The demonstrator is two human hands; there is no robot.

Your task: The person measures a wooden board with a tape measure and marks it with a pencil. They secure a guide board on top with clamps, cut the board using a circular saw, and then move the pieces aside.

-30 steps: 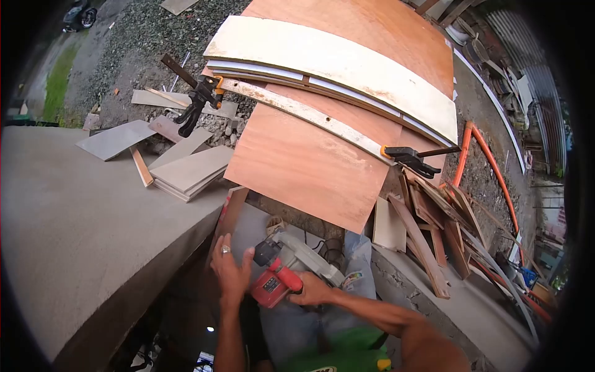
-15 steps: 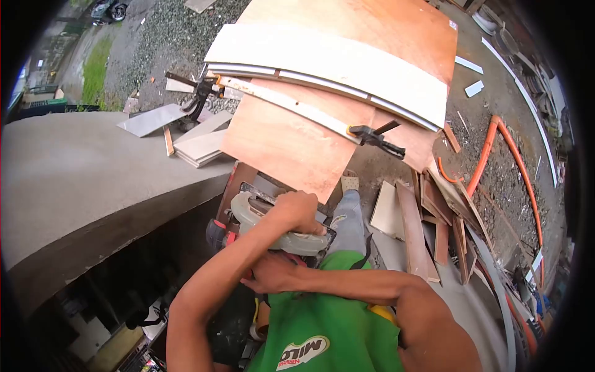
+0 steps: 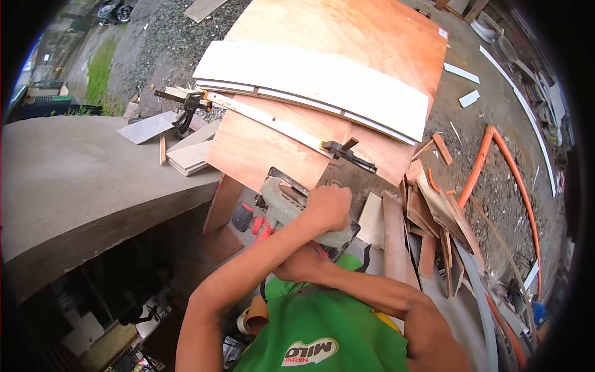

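Note:
A circular saw (image 3: 277, 197) with a grey-green body, red parts and a black battery lies against the near edge of a plywood sheet (image 3: 248, 146). My left hand (image 3: 330, 208) is wrapped round the top of the saw at its front. Below it, my right hand (image 3: 302, 263) grips the saw's rear handle, partly hidden by my left forearm. A long straight metal bar (image 3: 266, 118) lies across the plywood, held at its ends by a black clamp (image 3: 186, 110) on the left and another black clamp (image 3: 350, 155) on the right. The blade is not visible.
White panels (image 3: 316, 84) lie on the sheet beyond the bar. A concrete ledge (image 3: 93, 167) runs along the left, with board offcuts (image 3: 189, 155) on it. Scrap wood (image 3: 427, 217) and an orange pipe (image 3: 480, 164) are on the ground at right.
The saw, with both my hands on it, has moved right and forward, closer over the plywood's near edge. The view has shifted slightly.

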